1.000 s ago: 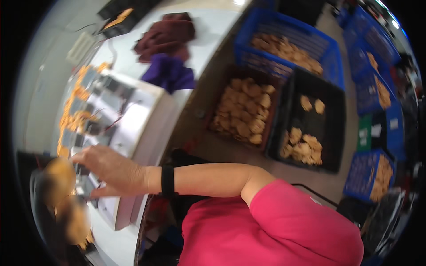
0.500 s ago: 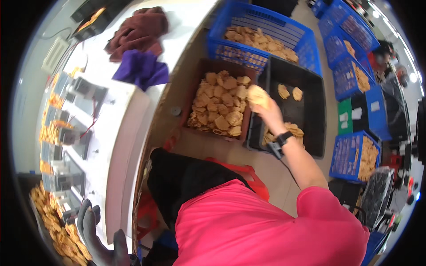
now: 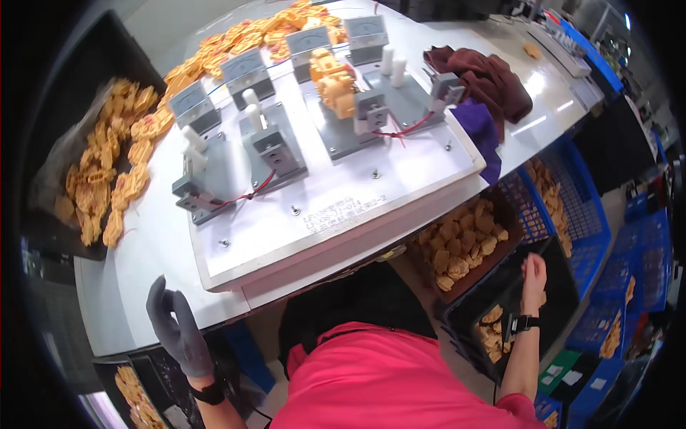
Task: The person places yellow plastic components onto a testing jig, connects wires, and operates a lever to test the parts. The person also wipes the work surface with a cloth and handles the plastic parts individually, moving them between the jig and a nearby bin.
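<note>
My left hand (image 3: 175, 329), in a grey glove, hovers at the white table's front edge (image 3: 143, 286) with its fingers apart and nothing in it. My bare right hand (image 3: 532, 275), with a black wrist band, reaches down over a black bin (image 3: 500, 300) that holds a few orange waffle-shaped parts (image 3: 493, 332). Whether it grips a part I cannot tell. On the table lies a white fixture board (image 3: 321, 207) with grey clamps, dial meters and red wires. A small stack of orange parts (image 3: 336, 86) sits on one clamp.
Heaps of orange parts fill a black tray (image 3: 107, 179) at the left and spread along the table's back (image 3: 243, 36). A brown bin of parts (image 3: 464, 243) and blue crates (image 3: 572, 214) stand on the floor at right. Dark red cloth (image 3: 493, 79) and purple cloth (image 3: 482, 132) lie nearby.
The view has swung from the floor bins back over the table. My right hand, which held an orange part above the bins, has dropped to the black bin. My gloved left hand has stayed low by the table's edge.
</note>
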Demonstrator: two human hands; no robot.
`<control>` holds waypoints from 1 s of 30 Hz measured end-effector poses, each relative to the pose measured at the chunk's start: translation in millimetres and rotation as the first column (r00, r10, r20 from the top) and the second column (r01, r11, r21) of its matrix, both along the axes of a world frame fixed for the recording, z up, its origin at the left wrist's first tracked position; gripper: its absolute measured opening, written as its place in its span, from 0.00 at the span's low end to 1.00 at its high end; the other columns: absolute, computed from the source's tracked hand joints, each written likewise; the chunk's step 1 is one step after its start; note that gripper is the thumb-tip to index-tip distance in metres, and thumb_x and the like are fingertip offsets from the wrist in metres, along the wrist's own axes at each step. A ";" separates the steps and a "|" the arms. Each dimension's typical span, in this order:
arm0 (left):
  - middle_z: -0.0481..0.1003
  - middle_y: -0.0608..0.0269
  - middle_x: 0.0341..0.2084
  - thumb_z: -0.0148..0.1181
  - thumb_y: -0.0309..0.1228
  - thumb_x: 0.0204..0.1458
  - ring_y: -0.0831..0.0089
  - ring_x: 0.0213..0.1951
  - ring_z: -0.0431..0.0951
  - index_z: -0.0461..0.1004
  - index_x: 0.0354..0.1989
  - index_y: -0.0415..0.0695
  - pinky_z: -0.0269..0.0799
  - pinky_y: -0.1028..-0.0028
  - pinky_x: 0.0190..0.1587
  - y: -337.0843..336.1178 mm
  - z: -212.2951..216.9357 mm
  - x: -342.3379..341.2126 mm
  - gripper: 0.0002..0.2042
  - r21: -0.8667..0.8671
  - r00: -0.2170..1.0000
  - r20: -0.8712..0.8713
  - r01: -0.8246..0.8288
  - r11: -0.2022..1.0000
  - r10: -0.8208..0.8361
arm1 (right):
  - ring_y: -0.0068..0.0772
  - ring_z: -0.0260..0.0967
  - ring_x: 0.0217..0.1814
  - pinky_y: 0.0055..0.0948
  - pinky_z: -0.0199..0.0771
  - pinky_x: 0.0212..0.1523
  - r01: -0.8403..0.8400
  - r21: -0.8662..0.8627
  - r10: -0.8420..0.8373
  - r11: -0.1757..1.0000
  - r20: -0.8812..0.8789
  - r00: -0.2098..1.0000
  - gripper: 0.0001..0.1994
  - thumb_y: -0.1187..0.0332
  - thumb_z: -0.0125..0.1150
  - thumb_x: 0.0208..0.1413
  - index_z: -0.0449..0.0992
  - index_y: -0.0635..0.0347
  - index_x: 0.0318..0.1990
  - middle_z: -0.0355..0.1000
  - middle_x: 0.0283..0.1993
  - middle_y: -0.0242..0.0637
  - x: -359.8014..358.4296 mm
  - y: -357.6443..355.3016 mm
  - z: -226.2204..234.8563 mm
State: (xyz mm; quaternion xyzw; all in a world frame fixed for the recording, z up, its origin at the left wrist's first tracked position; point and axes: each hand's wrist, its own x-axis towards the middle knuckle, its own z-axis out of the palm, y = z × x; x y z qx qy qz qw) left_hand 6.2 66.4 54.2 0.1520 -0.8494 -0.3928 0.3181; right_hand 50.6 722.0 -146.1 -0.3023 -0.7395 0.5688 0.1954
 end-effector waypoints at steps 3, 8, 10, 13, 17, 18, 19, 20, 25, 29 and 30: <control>0.64 0.73 0.33 0.54 0.24 0.64 0.79 0.36 0.63 0.69 0.63 0.39 0.63 0.79 0.44 -14.1 -15.6 -3.5 0.18 0.045 0.989 0.146 -0.042 0.998 0.035 | 0.16 0.69 0.42 0.18 0.71 0.45 -0.317 0.186 0.351 0.930 -0.192 0.917 0.07 0.71 0.57 0.69 0.77 0.62 0.49 0.73 0.43 0.27 -96.9 -101.6 118.8; 0.76 0.65 0.36 0.59 0.23 0.61 0.79 0.32 0.68 0.74 0.58 0.39 0.68 0.78 0.40 -18.3 -47.6 -19.2 0.16 -0.224 0.991 0.124 -0.016 0.974 0.045 | 0.43 0.73 0.49 0.35 0.71 0.52 -0.472 0.759 0.777 0.449 -0.071 0.625 0.11 0.75 0.68 0.55 0.81 0.59 0.47 0.77 0.44 0.40 -167.7 -250.1 230.1; 0.78 0.63 0.36 0.60 0.23 0.59 0.77 0.29 0.69 0.77 0.55 0.38 0.70 0.76 0.37 -16.8 -54.7 -21.5 0.15 -0.144 0.994 0.072 -0.077 0.987 0.088 | 0.44 0.72 0.48 0.37 0.68 0.50 -0.438 0.826 0.824 0.355 -0.056 0.563 0.11 0.73 0.68 0.55 0.81 0.57 0.46 0.76 0.43 0.39 -190.8 -282.9 239.4; 0.70 0.65 0.27 0.60 0.20 0.57 0.76 0.26 0.66 0.78 0.53 0.39 0.65 0.75 0.31 -14.1 -56.1 -19.0 0.15 -0.202 0.992 0.058 -0.101 0.974 0.115 | 0.39 0.72 0.47 0.33 0.71 0.51 -0.543 0.802 0.846 0.251 0.091 0.525 0.06 0.77 0.65 0.57 0.80 0.64 0.42 0.76 0.42 0.40 -207.7 -296.7 242.7; 0.67 0.65 0.24 0.60 0.19 0.55 0.76 0.25 0.65 0.78 0.52 0.40 0.63 0.75 0.30 -10.7 -50.9 -18.5 0.15 -0.224 0.989 0.064 -0.119 0.967 0.136 | 0.40 0.71 0.44 0.33 0.71 0.47 -0.584 0.749 0.824 0.313 0.092 0.560 0.04 0.75 0.66 0.57 0.81 0.63 0.40 0.74 0.39 0.40 -209.7 -296.2 235.8; 0.67 0.65 0.24 0.60 0.19 0.55 0.76 0.25 0.65 0.78 0.52 0.40 0.63 0.74 0.30 -10.5 -49.2 -19.0 0.15 -0.235 0.988 0.075 -0.116 0.965 0.137 | 0.41 0.71 0.44 0.34 0.70 0.46 -0.580 0.739 0.810 0.343 0.080 0.581 0.04 0.74 0.66 0.57 0.81 0.62 0.40 0.74 0.39 0.40 -209.4 -296.3 234.4; 0.67 0.65 0.24 0.60 0.19 0.55 0.76 0.25 0.65 0.78 0.51 0.40 0.63 0.74 0.30 -10.4 -48.0 -19.9 0.15 -0.248 0.988 0.082 -0.109 0.963 0.133 | 0.40 0.71 0.43 0.32 0.71 0.45 -0.586 0.733 0.812 0.345 0.080 0.578 0.05 0.74 0.66 0.58 0.81 0.62 0.40 0.74 0.39 0.39 -209.6 -295.6 234.3; 0.67 0.65 0.24 0.59 0.19 0.55 0.75 0.25 0.65 0.78 0.51 0.40 0.63 0.74 0.30 -10.3 -47.2 -20.8 0.15 -0.249 0.988 0.084 -0.105 0.963 0.130 | 0.40 0.71 0.43 0.32 0.71 0.45 -0.590 0.733 0.821 0.338 0.077 0.566 0.05 0.74 0.66 0.58 0.80 0.63 0.40 0.74 0.39 0.39 -209.8 -295.5 234.1; 0.67 0.64 0.24 0.58 0.18 0.55 0.74 0.25 0.65 0.78 0.52 0.40 0.64 0.73 0.30 -11.0 -47.2 -21.1 0.15 -0.229 0.993 0.058 -0.086 0.970 0.102 | 0.39 0.70 0.43 0.32 0.71 0.46 -0.593 0.725 0.813 0.349 0.080 0.577 0.05 0.74 0.66 0.58 0.80 0.63 0.40 0.73 0.39 0.38 -209.2 -295.5 233.8; 0.68 0.64 0.24 0.58 0.18 0.55 0.73 0.26 0.66 0.78 0.51 0.40 0.64 0.72 0.31 -10.6 -48.4 -20.5 0.15 -0.243 0.993 0.044 -0.096 0.965 0.110 | 0.38 0.70 0.44 0.32 0.71 0.47 -0.584 0.730 0.816 0.355 0.062 0.574 0.05 0.74 0.67 0.58 0.80 0.62 0.41 0.73 0.39 0.38 -208.5 -295.5 231.1; 0.68 0.63 0.24 0.58 0.18 0.55 0.73 0.26 0.66 0.78 0.51 0.40 0.64 0.72 0.31 -10.4 -48.5 -20.4 0.15 -0.243 0.993 0.042 -0.096 0.965 0.110 | 0.38 0.70 0.44 0.32 0.71 0.47 -0.583 0.731 0.815 0.356 0.062 0.576 0.05 0.74 0.67 0.58 0.80 0.62 0.41 0.73 0.39 0.38 -208.5 -295.2 230.5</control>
